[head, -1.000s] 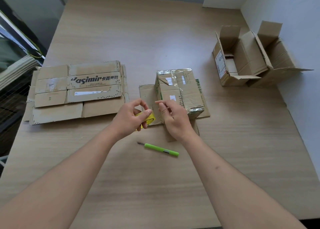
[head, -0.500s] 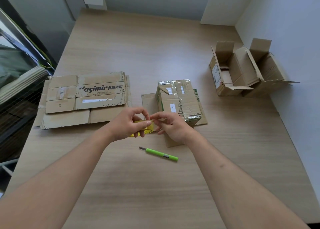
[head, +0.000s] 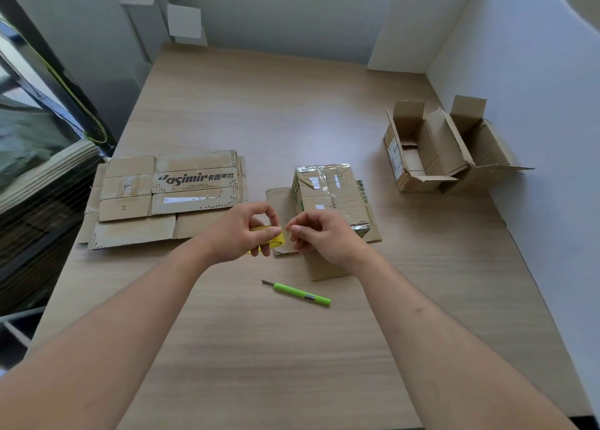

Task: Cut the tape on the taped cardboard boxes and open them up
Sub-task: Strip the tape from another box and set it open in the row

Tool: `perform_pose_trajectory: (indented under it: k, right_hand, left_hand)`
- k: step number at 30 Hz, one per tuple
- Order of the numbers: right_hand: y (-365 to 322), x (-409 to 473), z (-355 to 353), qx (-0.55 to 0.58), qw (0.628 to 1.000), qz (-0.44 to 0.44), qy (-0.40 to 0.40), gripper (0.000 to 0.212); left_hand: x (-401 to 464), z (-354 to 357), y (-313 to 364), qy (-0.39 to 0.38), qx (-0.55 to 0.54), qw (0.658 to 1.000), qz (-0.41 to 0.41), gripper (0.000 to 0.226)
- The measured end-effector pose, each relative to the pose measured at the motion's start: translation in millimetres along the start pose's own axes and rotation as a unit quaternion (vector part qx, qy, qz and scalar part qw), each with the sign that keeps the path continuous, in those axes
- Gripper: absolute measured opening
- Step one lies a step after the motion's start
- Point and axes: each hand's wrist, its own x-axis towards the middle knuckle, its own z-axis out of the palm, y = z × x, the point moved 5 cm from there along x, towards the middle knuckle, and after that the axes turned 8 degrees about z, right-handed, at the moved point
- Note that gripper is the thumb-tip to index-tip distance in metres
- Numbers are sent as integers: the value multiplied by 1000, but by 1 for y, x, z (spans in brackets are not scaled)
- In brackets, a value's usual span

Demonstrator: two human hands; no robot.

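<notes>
Wood-grain worktop (head: 292, 111), matte. Flattened corrugated cartons (head: 168, 199) are stacked at its left edge; two opened boxes (head: 435, 150), flaps up, sit at the right edge: apparently done. One taped box (head: 328, 195), glossy film wrinkled over it, remains sealed at centre on flat cardboard. Green utility knife (head: 297, 293) lies untouched nearer the front edge. Left hand (head: 240, 234) grips a yellow tape roll (head: 274, 238); right hand (head: 324, 234) pinches at its edge.
</notes>
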Motion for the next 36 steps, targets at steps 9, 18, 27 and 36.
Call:
perform_pose_trajectory:
  k: [9, 18, 27, 36]
  right_hand:
    - [12, -10, 3, 3, 997, 61, -42, 5]
    - [29, -21, 10, 133, 973, 147, -115, 5]
    - [41, -21, 5, 227, 958, 150, -95, 17]
    - [32, -17, -10, 221, 972, 10, 81, 10]
  left_hand:
    - [-6, 5, 4, -36, 57, 998, 0, 10]
    - [-6, 15, 8, -11, 24, 999, 37, 11]
    - [-2, 21, 17, 30, 15, 998, 55, 14]
    - [5, 18, 24, 88, -18, 995, 50, 16]
